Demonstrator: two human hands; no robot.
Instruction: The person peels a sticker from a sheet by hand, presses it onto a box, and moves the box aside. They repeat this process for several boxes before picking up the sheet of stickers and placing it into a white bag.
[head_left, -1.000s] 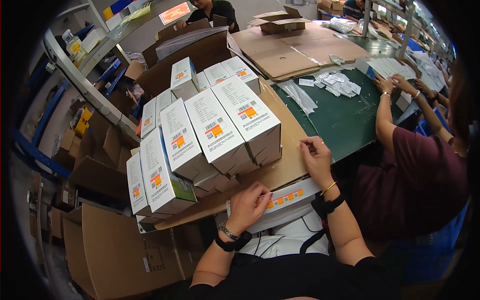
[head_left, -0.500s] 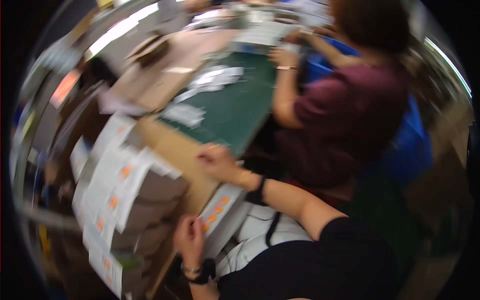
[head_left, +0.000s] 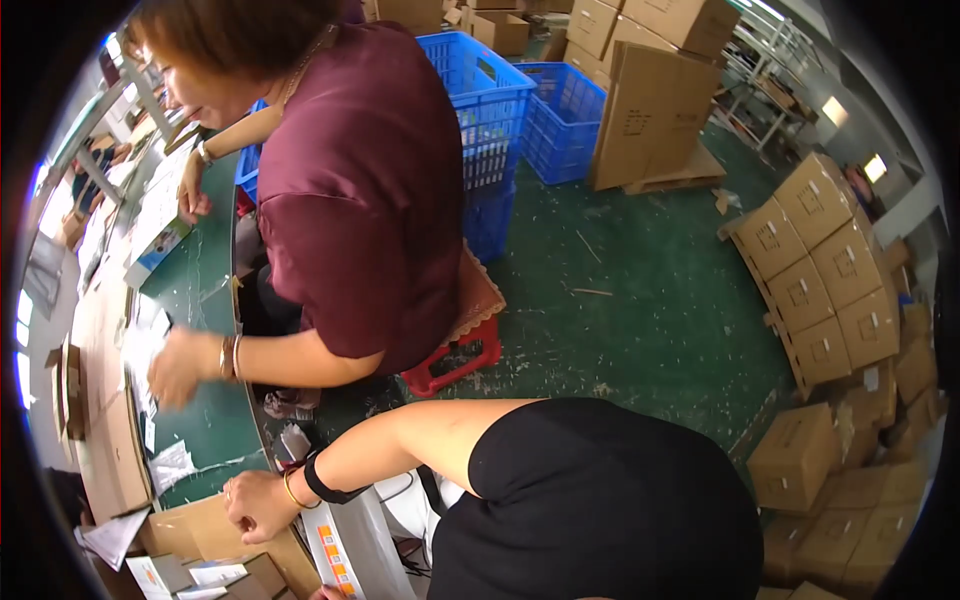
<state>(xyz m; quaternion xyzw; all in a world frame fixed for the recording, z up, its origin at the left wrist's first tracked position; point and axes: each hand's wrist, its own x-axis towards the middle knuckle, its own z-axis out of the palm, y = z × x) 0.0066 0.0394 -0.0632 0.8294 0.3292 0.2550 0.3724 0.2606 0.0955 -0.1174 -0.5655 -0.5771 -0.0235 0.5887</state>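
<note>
Head view: the sticker strip (head_left: 335,562) lies low in the frame, by the person's hands.
From where I stand, the right hand (head_left: 260,507) is over the brown board (head_left: 190,527), fingers curled inward; whether it pinches anything, I can't tell. Only a few fingers of the left hand (head_left: 327,594) show at the lower edge, next to the strip's bottom end, so its grip can't be told either. Orange squares on white, the strip runs just beside the right wrist. White boxes (head_left: 148,576) crowd the lower left corner. At the green tabletop (head_left: 222,425) a co-worker in maroon (head_left: 370,190) sits on a red stool (head_left: 465,358), one hand (head_left: 182,368) blurred near white papers (head_left: 146,335). Blue crates (head_left: 565,125) stand on the floor behind, with brown cartons (head_left: 815,275) stacked at the right.
</note>
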